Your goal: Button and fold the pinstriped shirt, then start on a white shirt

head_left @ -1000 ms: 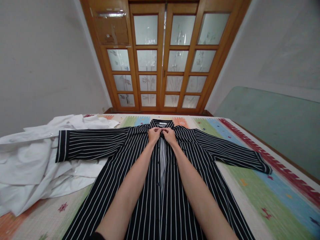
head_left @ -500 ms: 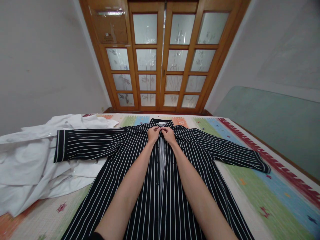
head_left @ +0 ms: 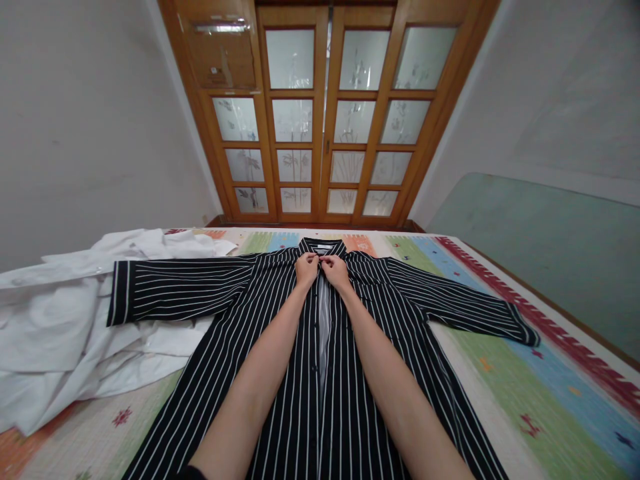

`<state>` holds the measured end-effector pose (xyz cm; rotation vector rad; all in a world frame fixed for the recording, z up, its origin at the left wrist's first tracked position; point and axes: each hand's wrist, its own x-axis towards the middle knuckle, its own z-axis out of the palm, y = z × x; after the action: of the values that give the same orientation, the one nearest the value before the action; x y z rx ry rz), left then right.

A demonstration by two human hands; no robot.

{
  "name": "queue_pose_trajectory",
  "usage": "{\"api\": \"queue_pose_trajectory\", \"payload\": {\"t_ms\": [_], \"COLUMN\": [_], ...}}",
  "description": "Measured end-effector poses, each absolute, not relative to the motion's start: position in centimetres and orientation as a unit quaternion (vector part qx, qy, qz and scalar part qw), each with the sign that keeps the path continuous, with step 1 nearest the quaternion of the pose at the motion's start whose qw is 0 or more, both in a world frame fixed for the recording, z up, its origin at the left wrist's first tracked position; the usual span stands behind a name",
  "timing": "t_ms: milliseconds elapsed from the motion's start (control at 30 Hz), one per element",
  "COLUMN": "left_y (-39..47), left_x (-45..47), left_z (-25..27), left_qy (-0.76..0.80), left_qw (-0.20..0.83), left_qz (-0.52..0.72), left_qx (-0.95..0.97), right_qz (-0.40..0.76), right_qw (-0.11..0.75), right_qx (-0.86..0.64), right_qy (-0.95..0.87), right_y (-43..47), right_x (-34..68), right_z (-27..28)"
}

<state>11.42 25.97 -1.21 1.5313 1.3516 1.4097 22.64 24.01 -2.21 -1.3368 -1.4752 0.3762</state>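
A black shirt with white stripes (head_left: 395, 320) lies spread face up, its collar (head_left: 324, 246) at the far end and both sleeves stretched out sideways. Just below the collar, my left hand (head_left: 307, 269) pinches the front edge of the shirt. My right hand (head_left: 335, 272) pinches the opposite front edge, and the fingertips of both hands nearly meet. Whatever small part lies between the fingertips is hidden. Below my hands the front hangs slightly apart, showing a pale strip of the inside, with dark buttons along the edge.
Crumpled white clothing (head_left: 65, 333) lies at the left, partly under the striped sleeve. A patterned, coloured cover (head_left: 500, 373) is beneath everything. A pale green panel (head_left: 545, 247) leans at the right wall. Wooden doors with glass panes (head_left: 320, 120) stand beyond.
Both hands stay at the shirt front below the collar; the fingers have shifted only very slightly. The shirt lies as before.
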Motion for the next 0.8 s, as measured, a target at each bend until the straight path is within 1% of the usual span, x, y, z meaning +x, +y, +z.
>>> {"api": "queue_pose_trajectory", "payload": {"t_ms": [167, 300, 633, 800], "left_y": [26.5, 26.6, 26.6, 26.1], "left_x": [11.4, 11.4, 11.5, 11.6], "left_z": [-1.7, -1.9, -2.2, -1.7], "left_qy": [0.509, 0.496, 0.483, 0.461], "left_qw": [0.353, 0.375, 0.391, 0.393], "left_qz": [0.554, 0.569, 0.596, 0.589], "left_qx": [0.556, 0.539, 0.508, 0.535], "right_qz": [0.096, 0.067, 0.050, 0.036], "right_qw": [0.503, 0.478, 0.404, 0.369], "right_qx": [-0.579, -0.600, -0.655, -0.689], "right_qy": [-0.635, -0.638, -0.637, -0.623], "right_y": [23.7, 23.4, 22.3, 22.0], "right_x": [22.2, 21.8, 21.3, 21.1], "right_z": [-2.1, -2.0, -1.2, -0.9]}}
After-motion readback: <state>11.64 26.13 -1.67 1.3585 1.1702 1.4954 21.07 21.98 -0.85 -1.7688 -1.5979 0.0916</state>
